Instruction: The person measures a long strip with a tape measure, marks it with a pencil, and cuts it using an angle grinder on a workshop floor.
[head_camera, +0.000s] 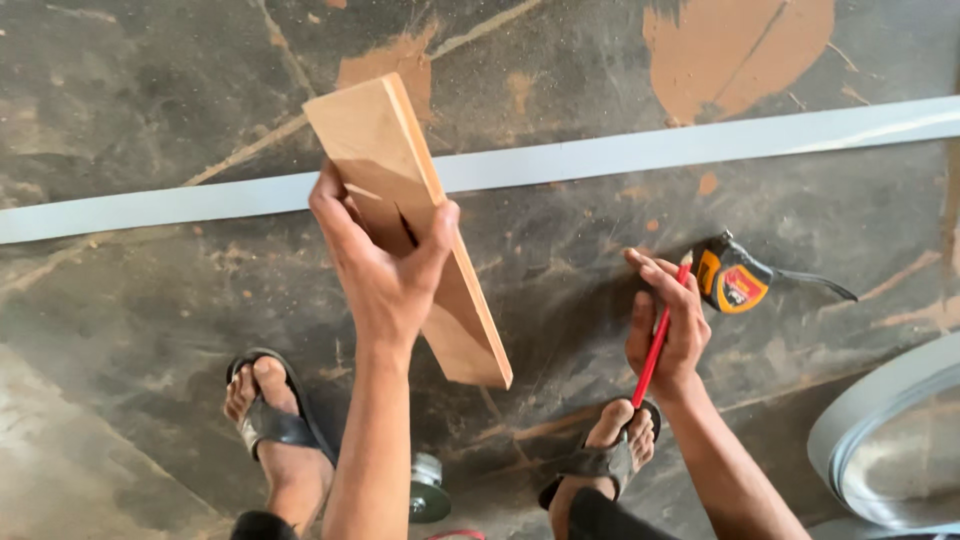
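Head view: left hand (385, 270) fingers grasp a wooden board (405, 215); right hand (665, 330) fingers clasp a red pencil (655, 350).

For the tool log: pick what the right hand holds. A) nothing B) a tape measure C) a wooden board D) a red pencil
D: the right hand grips a red pencil, while the tape measure lies on the floor beside it and the left hand holds the wooden board.

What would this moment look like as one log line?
left hand: holds plank | right hand: holds red pencil | tape measure: on floor
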